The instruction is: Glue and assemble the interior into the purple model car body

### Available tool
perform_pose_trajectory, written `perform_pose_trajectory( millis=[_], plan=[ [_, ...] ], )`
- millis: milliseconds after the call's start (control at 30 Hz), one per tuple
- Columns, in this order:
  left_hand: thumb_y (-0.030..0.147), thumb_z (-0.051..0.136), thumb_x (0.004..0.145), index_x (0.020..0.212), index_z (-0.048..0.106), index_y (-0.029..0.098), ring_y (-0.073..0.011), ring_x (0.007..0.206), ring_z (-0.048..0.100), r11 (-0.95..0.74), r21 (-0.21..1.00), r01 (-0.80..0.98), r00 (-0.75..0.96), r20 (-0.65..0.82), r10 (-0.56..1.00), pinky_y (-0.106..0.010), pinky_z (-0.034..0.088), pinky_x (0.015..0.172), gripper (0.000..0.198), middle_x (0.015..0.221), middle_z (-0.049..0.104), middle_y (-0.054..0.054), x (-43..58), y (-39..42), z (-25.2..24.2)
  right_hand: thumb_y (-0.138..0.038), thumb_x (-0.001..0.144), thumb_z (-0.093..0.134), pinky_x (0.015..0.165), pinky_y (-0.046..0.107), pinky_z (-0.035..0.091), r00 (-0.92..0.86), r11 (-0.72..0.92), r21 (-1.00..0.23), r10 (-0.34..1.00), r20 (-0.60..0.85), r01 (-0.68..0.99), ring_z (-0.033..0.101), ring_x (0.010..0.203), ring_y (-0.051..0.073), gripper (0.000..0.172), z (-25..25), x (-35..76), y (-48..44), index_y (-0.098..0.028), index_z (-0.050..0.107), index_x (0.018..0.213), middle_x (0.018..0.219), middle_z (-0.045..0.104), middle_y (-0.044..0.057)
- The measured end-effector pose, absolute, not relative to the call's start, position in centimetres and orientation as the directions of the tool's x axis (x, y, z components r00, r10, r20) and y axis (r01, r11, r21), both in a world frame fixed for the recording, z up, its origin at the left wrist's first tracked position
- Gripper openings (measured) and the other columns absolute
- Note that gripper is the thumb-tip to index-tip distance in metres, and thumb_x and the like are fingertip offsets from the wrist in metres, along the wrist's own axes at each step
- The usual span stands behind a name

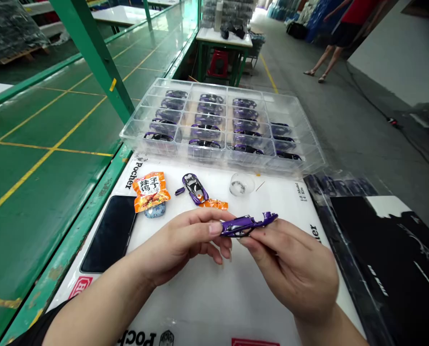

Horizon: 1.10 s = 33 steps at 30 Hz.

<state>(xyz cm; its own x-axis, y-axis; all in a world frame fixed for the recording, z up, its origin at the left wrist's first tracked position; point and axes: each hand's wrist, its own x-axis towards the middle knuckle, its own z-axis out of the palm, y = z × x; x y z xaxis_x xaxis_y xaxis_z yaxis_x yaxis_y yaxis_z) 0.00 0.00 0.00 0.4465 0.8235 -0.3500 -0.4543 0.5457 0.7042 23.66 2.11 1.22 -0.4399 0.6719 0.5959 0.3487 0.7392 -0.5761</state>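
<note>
The left forearm [102, 293] lies nearest the camera, crossing the near-left part of the tabletop [196, 302]. The left hand [189, 235] pinches the left end of a purple car body [240, 226] between thumb and fingers. The body is raised above mid-tabletop, between both hands, long axis left to right; neither hand is nearer. The right hand [297, 264] grasps its right portion with thumb and fingertips. Markings: "Pocher" lettering [134, 175] at the far-left corner; Chinese characters on an orange packet [151, 192], not reliably readable; "1:8 Model 1:4 Kits" print [303, 191] near the far-right corner.
</note>
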Motion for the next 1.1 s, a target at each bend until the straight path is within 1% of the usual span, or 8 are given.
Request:
perform_pose_trajectory(
  millis=[200, 367, 467, 567, 700, 867, 1000, 1100],
  plan=[
    [0.046, 0.092, 0.093, 0.121, 0.086, 0.018, -0.0194, 0.087, 0.077, 0.363, 0.814, -0.453, 0.28, -0.257, 0.925, -0.031, 0.061, 0.086, 0.04, 0.098, 0.082, -0.009, 0.0, 0.2, -0.1, -0.007, 0.099, 0.082, 0.073, 0.029, 0.063, -0.4, 0.748, -0.552, 0.663, 0.633, 0.367, 0.075, 0.084, 0.016, 0.023, 0.9, 23.8, 2.3, -0.019, 0.079, 0.118, 0.098, 0.079, 0.004],
    [0.045, 0.09, 0.095, 0.123, 0.087, 0.019, -0.0197, 0.087, 0.077, 0.271, 0.851, -0.451, 0.18, -0.211, 0.961, -0.031, 0.062, 0.087, 0.039, 0.097, 0.084, -0.009, -0.2, 0.2, -0.2, -0.003, 0.097, 0.081, 0.067, 0.031, 0.06, -0.222, 0.691, -0.615, 0.713, 0.665, 0.379, 0.074, 0.082, 0.019, 0.026, 0.8, 24.3, 2.4, -0.022, 0.081, 0.115, 0.095, 0.078, 0.003],
    [0.046, 0.091, 0.092, 0.119, 0.086, 0.017, -0.02, 0.083, 0.078, 0.29, 0.804, -0.519, 0.175, -0.233, 0.957, -0.03, 0.063, 0.082, 0.04, 0.093, 0.083, -0.009, -0.2, 0.3, -0.2, -0.002, 0.095, 0.081, 0.068, 0.032, 0.059, -0.162, 0.691, -0.619, 0.705, 0.69, 0.373, 0.074, 0.083, 0.02, 0.028, 0.7, 24.3, 2.4, -0.022, 0.082, 0.115, 0.095, 0.079, 0.003],
    [0.049, 0.088, 0.094, 0.111, 0.085, 0.015, -0.0223, 0.084, 0.079, 0.333, 0.741, -0.583, 0.194, -0.271, 0.943, -0.032, 0.066, 0.08, 0.039, 0.094, 0.082, -0.011, 0.0, 0.4, 0.0, -0.002, 0.096, 0.079, 0.067, 0.033, 0.059, -0.202, 0.704, -0.624, 0.702, 0.682, 0.339, 0.074, 0.082, 0.019, 0.031, 0.7, 24.3, 2.4, -0.022, 0.081, 0.12, 0.097, 0.079, 0.004],
    [0.048, 0.087, 0.095, 0.11, 0.084, 0.013, -0.0219, 0.082, 0.077, 0.344, 0.744, -0.573, 0.196, -0.283, 0.939, -0.031, 0.066, 0.079, 0.038, 0.092, 0.081, -0.012, 0.1, 0.3, 0.4, -0.01, 0.102, 0.075, 0.071, 0.035, 0.059, -0.198, 0.626, -0.699, 0.777, 0.597, 0.346, 0.072, 0.087, 0.022, 0.031, 0.6, 24.3, 2.5, -0.027, 0.08, 0.128, 0.101, 0.075, 0.005],
    [0.052, 0.081, 0.098, 0.097, 0.082, 0.011, -0.0214, 0.074, 0.076, 0.416, 0.745, -0.522, 0.291, -0.303, 0.908, -0.03, 0.064, 0.072, 0.041, 0.087, 0.081, -0.013, 0.3, 0.1, 0.4, -0.023, 0.109, 0.071, 0.081, 0.039, 0.062, -0.184, 0.514, -0.821, 0.857, 0.481, 0.248, 0.067, 0.086, 0.019, 0.039, 0.3, 24.5, 2.8, -0.032, 0.075, 0.147, 0.12, 0.071, 0.007],
    [0.053, 0.078, 0.101, 0.093, 0.082, 0.01, -0.0203, 0.065, 0.074, 0.501, 0.686, -0.528, 0.358, -0.355, 0.863, -0.029, 0.063, 0.063, 0.044, 0.079, 0.079, -0.012, 0.5, -0.1, 0.0, -0.025, 0.109, 0.075, 0.079, 0.035, 0.061, -0.232, 0.458, -0.848, 0.885, 0.405, 0.266, 0.071, 0.09, 0.02, 0.027, 0.2, 24.7, 2.9, -0.031, 0.081, 0.134, 0.106, 0.075, 0.005],
    [0.056, 0.076, 0.102, 0.086, 0.08, 0.011, -0.0186, 0.058, 0.073, 0.534, 0.669, -0.517, 0.395, -0.367, 0.842, -0.027, 0.062, 0.059, 0.048, 0.073, 0.079, -0.012, 0.4, -0.2, -0.2, -0.028, 0.108, 0.078, 0.073, 0.03, 0.059, -0.223, 0.364, -0.901, 0.923, 0.314, 0.235, 0.07, 0.08, 0.017, 0.016, 0.3, 24.5, 2.7, -0.03, 0.084, 0.123, 0.092, 0.074, 0.001]
  ],
)
